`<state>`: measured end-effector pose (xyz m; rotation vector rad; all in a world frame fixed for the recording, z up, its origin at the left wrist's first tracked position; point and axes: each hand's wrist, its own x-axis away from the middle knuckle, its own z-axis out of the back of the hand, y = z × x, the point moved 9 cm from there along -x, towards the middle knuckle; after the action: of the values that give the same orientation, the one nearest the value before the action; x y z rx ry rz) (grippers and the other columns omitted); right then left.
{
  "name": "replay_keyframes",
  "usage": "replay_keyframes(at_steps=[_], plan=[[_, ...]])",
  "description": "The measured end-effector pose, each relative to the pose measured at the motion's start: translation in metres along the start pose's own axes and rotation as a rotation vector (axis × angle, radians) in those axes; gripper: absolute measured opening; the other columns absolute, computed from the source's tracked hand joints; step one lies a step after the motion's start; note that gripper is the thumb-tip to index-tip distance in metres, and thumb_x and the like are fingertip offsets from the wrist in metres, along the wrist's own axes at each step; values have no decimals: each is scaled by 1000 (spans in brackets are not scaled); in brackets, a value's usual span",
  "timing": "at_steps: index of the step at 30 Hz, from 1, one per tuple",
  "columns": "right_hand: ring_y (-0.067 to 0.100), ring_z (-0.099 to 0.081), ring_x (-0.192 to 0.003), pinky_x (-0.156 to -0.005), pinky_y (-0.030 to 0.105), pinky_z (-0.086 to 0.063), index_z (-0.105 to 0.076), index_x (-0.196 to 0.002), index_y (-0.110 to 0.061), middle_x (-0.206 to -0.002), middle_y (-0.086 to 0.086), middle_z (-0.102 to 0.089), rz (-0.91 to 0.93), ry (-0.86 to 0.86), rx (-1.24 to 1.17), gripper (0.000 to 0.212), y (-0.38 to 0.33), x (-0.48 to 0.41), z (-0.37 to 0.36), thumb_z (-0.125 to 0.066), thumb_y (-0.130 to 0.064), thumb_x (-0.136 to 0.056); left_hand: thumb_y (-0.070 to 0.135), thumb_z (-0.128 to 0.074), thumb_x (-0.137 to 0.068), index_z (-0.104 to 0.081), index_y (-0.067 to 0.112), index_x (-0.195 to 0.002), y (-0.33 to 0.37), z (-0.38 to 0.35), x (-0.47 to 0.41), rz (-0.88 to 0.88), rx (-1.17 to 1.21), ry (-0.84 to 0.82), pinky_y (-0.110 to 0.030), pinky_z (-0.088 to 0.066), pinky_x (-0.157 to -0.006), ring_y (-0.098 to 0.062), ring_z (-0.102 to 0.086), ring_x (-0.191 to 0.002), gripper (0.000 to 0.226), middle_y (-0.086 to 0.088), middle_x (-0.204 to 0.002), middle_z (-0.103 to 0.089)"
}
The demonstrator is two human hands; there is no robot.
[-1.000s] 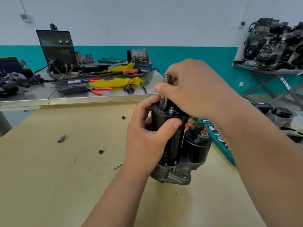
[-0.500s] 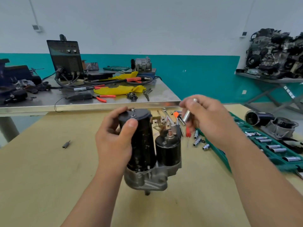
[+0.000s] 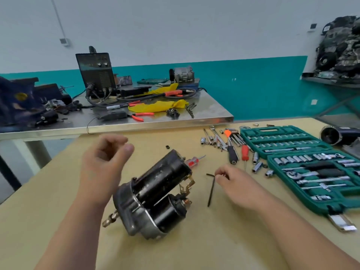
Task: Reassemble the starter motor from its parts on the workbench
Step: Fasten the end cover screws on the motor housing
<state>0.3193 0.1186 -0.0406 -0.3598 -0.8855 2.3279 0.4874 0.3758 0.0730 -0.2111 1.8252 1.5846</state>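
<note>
Lying on workbench [image 3: 58, 191], starter motor [image 3: 155, 193], left hand [image 3: 103, 162] grip spread, right hand [image 3: 237, 184] grip unclear

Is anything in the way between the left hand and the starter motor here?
Nothing visible. The left hand hangs in the air up-left of the starter motor, which lies on its side on the workbench, with only open space between. The hex key lies on the motor's other side, by the right hand.

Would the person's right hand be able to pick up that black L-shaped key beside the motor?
Probably yes. The key lies flat on the bench right beside the right hand, with nothing between them, though its fingers may be pinching something small.
</note>
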Motion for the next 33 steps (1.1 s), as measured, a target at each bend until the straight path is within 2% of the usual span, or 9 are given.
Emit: replay_keyframes(at_steps=[2, 4, 6, 13, 17, 20, 24, 28, 33], plan=[[-6, -51, -86, -65, 15, -37, -53, -103, -36, -96, -19, -57, 0, 37, -51, 11, -4, -1, -4, -42, -33, -102, 53, -67, -67, -62, 51, -99, 3, -43, 18, -1, -246, -311, -13, -46, -69, 3, -58, -81, 32, 23, -93, -64], [-6, -52, -83, -62, 17, -34, -54, -100, -37, -91, -20, -58, 9, 111, -118, 15, -9, -1, -2, -41, -32, -102, 76, -59, -62, -42, 59, -125, -11, -82, 39, 25, -623, -593, -18, -42, -93, 9, -43, -120, 68, 32, -130, -47], [-4, -53, -82, -61, 18, -34, -55, -101, -37, -90, -20, -58, 8, 165, -123, 15, -9, 0, 1, -41, -32, -102, 84, -49, -64, -27, 46, -145, -24, -101, 47, -30, -1011, -706, -31, -31, -108, -7, -27, -134, 92, 20, -147, -36], [5, -58, -81, -66, 25, -46, -53, -105, -33, -92, -15, -59, -54, 94, 41, 13, 20, 0, -1, -41, -31, -101, 73, -54, -75, -47, 34, -132, -34, -119, 44, -74, -1322, -778, -35, -36, -96, -20, -43, -106, 69, 7, -118, -55], [8, -55, -87, -75, 26, -47, -53, -118, -32, -104, -11, -58, -74, 68, 251, 21, 26, -3, -5, -45, -29, -100, 66, -49, -85, -49, 27, -128, -33, -134, 44, -63, -1422, -752, -47, -34, -104, -27, -49, -110, 58, -2, -118, -54], [11, -57, -93, -78, 26, -48, -56, -119, -33, -116, -9, -63, -36, 81, 327, 23, 20, -3, -9, -49, -30, -97, 68, -47, -85, -46, 26, -132, -37, -131, 47, -66, -1479, -760, -48, -34, -104, -30, -49, -113, 63, -5, -122, -54], [15, -60, -101, -84, 29, -51, -59, -117, -32, -117, -6, -65, 2, 108, 345, 23, 10, -4, -12, -53, -30, -95, 63, -52, -86, -54, 19, -123, -41, -152, 31, 22, -1577, -860, -48, -38, -99, -31, -54, -102, 57, -6, -98, -52], [12, -59, -96, -84, 27, -51, -60, -116, -33, -116, -5, -64, -2, 128, 326, 22, 12, -3, -10, -53, -31, -95, 74, -56, -80, -46, 16, -132, -64, -171, 33, 164, -1521, -1031, -49, -46, -99, -31, -58, -107, 79, -7, -116, -59], [10, -56, -103, -91, 28, -49, -60, -118, -31, -117, -8, -61, 31, 142, 340, 24, 14, -3, -9, -53, -31, -95, 73, -62, -76, -52, 15, -126, -74, -169, 29, 169, -1487, -1060, -44, -51, -92, -28, -61, -98, 77, -5, -105, -60]])
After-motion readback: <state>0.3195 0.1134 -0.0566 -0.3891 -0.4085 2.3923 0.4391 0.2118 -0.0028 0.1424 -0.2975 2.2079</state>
